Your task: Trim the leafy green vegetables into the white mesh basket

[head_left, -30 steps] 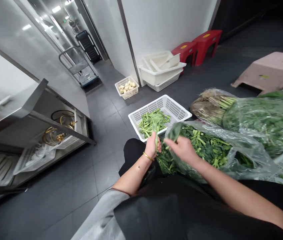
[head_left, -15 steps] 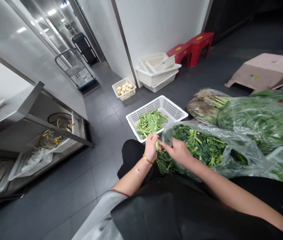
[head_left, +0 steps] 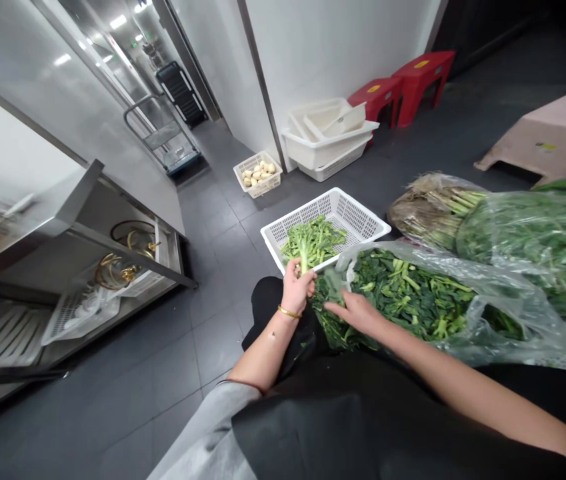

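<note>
My left hand (head_left: 297,288), with a gold bangle at the wrist, is closed round the pale lower stem of a leafy green stalk (head_left: 304,252). The stalk points up over the near side of a white slotted basket (head_left: 363,230) that holds a heap of trimmed green stalks (head_left: 323,239). To the right, my right hand (head_left: 360,313) is over the edge of a clear plastic bag (head_left: 483,273) full of dark leafy greens (head_left: 403,293). Its thumb and forefinger are apart. A smeared green leaf (head_left: 333,283) is by its fingertips; whether they touch it is unclear.
Bagged green onions (head_left: 430,203) and another bag of greens (head_left: 543,240) lie to the right. Beyond are a small basket of pale round vegetables (head_left: 259,177), stacked white tubs (head_left: 325,143), red stools (head_left: 420,77) and a pink stool (head_left: 553,137). A steel shelf (head_left: 127,257) stands left.
My hands have moved apart. The left has shifted slightly left and lower with the stalk; the right has drawn down and away from it. The whole view has swung a little left.
</note>
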`<move>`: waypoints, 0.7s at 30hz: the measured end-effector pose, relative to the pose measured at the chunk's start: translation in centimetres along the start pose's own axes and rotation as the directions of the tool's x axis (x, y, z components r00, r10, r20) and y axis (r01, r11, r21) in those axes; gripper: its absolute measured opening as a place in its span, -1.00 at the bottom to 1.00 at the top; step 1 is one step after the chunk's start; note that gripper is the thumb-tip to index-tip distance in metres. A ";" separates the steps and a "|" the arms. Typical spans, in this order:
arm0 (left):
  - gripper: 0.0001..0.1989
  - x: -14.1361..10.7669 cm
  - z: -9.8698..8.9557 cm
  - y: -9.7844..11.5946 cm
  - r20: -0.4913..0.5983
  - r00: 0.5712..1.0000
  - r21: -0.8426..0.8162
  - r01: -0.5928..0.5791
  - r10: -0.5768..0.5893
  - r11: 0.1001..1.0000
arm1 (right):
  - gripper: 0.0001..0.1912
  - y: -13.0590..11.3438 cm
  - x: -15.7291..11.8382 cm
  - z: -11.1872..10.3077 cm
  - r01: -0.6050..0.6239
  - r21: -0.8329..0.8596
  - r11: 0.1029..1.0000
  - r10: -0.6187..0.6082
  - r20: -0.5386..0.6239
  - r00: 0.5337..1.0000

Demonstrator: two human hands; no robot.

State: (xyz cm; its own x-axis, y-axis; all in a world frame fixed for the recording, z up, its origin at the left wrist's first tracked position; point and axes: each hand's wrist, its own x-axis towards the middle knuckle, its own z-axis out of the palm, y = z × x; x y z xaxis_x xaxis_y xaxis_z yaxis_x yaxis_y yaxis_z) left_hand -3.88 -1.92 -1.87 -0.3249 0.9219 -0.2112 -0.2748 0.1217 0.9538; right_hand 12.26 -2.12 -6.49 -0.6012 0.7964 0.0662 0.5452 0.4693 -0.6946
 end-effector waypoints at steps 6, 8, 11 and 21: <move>-0.52 -2.9 0.8 0.5 0.224 0.975 -0.029 0.011 -0.004 1.000 | -0.60 0.6 4.3 -5.2 -0.154 0.304 0.940 0.141 0.065 0.988; -0.54 -3.3 1.2 0.7 0.375 0.924 -0.058 0.107 -0.077 0.993 | -0.60 -0.4 5.6 -7.0 -0.156 0.521 0.840 0.161 0.035 0.986; -0.60 -3.3 1.8 0.7 0.575 0.782 -0.126 0.374 -0.240 0.919 | -0.56 -1.5 5.9 -7.5 -0.174 0.608 0.775 0.194 0.033 0.981; -0.62 -2.9 3.9 -0.2 0.179 0.974 -0.191 0.175 -0.141 0.966 | -0.62 -3.8 -0.7 -6.2 0.138 0.065 0.988 -0.103 -0.381 0.919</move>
State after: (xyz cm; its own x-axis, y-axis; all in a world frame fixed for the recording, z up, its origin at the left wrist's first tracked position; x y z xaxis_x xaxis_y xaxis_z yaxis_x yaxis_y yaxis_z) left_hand 0.66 -3.23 -0.58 -0.1154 0.9462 -0.3023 -0.4950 0.2091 0.8434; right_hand 14.17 -2.12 0.55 -0.3861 0.8285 0.4056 0.4179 0.5491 -0.7238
